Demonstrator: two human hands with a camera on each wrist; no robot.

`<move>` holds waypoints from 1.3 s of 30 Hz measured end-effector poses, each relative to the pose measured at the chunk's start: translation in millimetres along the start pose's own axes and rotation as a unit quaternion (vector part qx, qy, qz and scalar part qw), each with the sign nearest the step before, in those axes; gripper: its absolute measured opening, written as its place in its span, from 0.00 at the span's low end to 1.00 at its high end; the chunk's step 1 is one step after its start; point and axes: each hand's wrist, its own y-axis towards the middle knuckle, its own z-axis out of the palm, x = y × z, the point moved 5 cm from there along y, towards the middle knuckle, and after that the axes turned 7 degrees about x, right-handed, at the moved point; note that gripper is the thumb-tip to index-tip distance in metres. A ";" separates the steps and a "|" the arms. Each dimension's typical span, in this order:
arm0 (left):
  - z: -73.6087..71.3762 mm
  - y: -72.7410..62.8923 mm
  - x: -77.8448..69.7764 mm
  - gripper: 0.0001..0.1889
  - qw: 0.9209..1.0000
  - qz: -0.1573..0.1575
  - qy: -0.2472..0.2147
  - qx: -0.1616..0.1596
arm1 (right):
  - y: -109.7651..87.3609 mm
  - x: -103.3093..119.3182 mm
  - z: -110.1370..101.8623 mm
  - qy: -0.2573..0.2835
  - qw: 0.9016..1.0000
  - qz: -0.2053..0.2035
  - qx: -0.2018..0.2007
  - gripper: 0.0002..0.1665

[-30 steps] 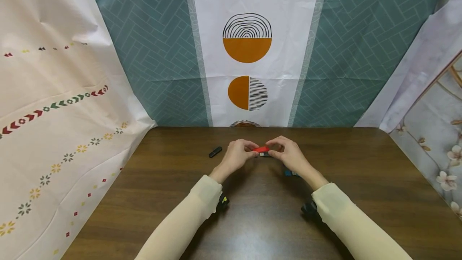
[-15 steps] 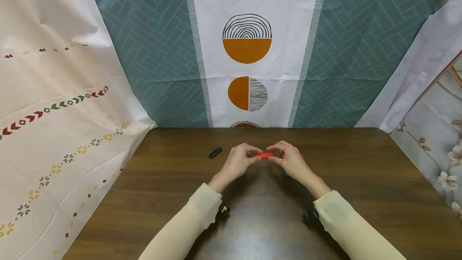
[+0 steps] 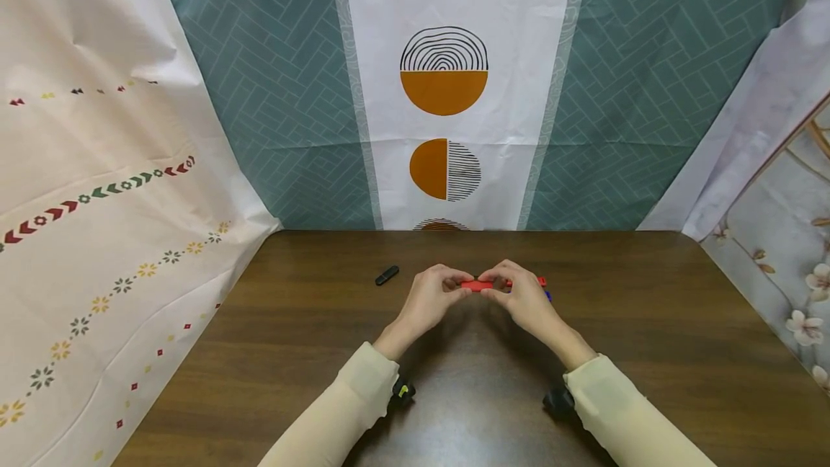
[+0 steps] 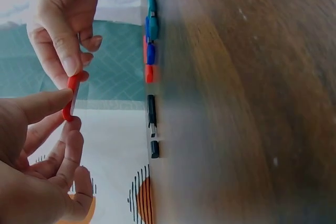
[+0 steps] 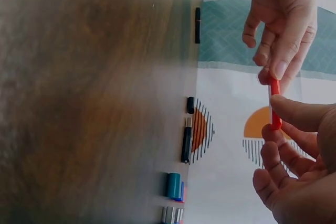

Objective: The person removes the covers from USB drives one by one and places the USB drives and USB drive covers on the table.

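Both hands pinch one slim red USB flash drive in front of the body, over the dark wooden table. My left hand grips its left end between thumb and fingertips, and my right hand has the right end the same way. A pale strip runs along one side of the drive in the right wrist view; the ends are partly hidden by fingertips. Behind it on the table lie an uncapped black flash drive, its metal plug showing, and a small black cap.
A black flash drive lies to the left of the hands. Beyond the right hand are a red piece, a blue piece and a teal piece, close together. A patterned cloth hangs along the table's back edge.
Both hands have come slightly nearer the body with the red flash drive, which has turned from tilted to level. The red and blue pieces beyond the right hand have come into sight.
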 end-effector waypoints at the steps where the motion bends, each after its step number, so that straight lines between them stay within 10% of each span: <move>1: 0.0 -0.1 0.3 0.11 1.000 0.001 -0.004 -0.002 | -0.1 0.1 -0.1 0.000 1.000 0.000 -0.001 0.12; 19: -5.5 -2.7 4.1 0.10 0.995 -0.018 -0.077 -0.059 | -1.5 0.1 1.2 0.018 0.999 0.036 -0.024 0.12; 39: -8.0 -2.1 11.0 0.09 0.993 -0.032 -0.101 -0.048 | 0.2 1.0 -3.7 0.022 0.999 0.016 -0.024 0.12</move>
